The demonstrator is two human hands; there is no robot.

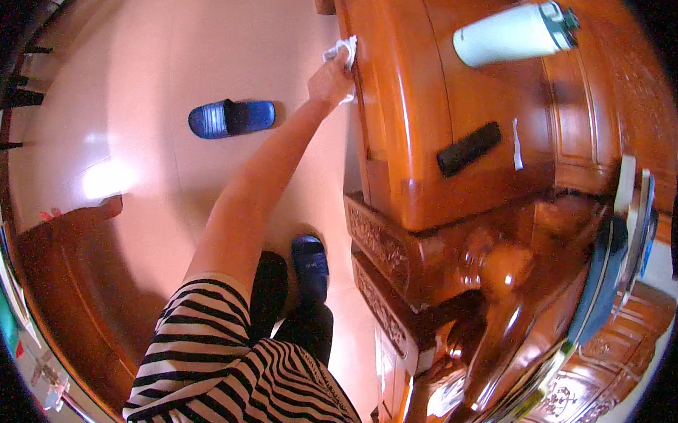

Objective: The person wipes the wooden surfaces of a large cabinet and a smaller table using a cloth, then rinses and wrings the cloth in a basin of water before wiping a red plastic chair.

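My left hand (330,78) is closed around a crumpled white cloth (346,50) and presses it to the upright side edge of a polished wooden cabinet (398,100). My right hand is out of view. On the cabinet's glossy top lie a pale mint bottle (503,34) with a dark green lid, on its side in this view, a black remote-like object (469,149) and a thin white strip (517,144). My bare left forearm reaches across from a black-and-white striped sleeve.
A dark blue slide sandal (229,119) lies on the tiled floor (153,50); another (310,267) is near my legs. Carved wooden drawers (378,230) jut out below the cabinet top. Brown wooden furniture (80,291) stands at left. Several blurred upright items crowd the right.
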